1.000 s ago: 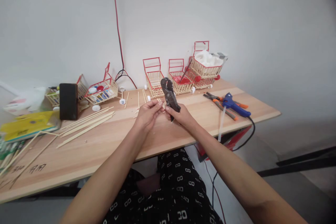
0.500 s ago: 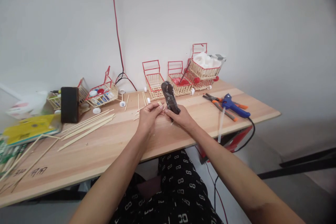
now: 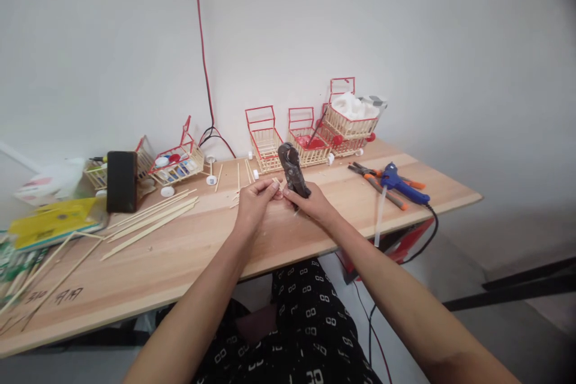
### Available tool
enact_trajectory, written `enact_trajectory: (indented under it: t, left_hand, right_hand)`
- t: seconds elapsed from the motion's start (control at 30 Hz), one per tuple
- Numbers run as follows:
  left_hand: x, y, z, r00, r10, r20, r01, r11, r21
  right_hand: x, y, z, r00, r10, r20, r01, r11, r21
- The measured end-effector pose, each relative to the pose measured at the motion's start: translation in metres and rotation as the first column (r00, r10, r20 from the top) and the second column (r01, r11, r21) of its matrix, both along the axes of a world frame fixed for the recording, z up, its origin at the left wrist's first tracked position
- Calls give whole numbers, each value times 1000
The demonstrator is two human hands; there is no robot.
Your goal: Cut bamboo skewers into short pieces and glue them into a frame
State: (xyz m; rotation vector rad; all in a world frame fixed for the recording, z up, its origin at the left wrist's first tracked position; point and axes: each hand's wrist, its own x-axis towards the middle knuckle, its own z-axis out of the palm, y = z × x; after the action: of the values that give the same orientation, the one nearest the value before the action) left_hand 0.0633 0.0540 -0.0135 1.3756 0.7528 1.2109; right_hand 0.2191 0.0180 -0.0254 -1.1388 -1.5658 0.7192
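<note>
right hand (image 3: 315, 203) holds dark cutter (image 3: 292, 169); left hand (image 3: 254, 203) pinches small stick (image 3: 275, 181).

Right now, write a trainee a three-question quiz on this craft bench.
1. True or false: the right hand holds the dark cutter with its head pointing up.
2. What lies right of the hands on the table? A) blue glue gun B) a saw C) a kettle
3. What do the left hand fingers pinch?

Key: 1 true. 2 A. 3 a short bamboo stick piece, next to the cutter.
</note>
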Motion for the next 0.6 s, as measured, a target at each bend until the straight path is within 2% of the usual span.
enact_trajectory:
  t: [0.13, 0.37, 0.6]
  left_hand:
    - [-1, 0, 2, 1000, -13, -18, 13, 999, 34]
    - [1, 0, 3, 999, -39, -11, 39, 999, -1]
    - [7, -2, -1, 995, -19, 98, 23, 999, -43]
  right_hand:
    - [0, 0, 1, 1000, 11, 3, -11, 1000, -8]
    - [0, -1, 2, 999, 33, -9, -33, 999, -27]
    - [-1, 2, -2, 998, 7, -67, -9, 999, -38]
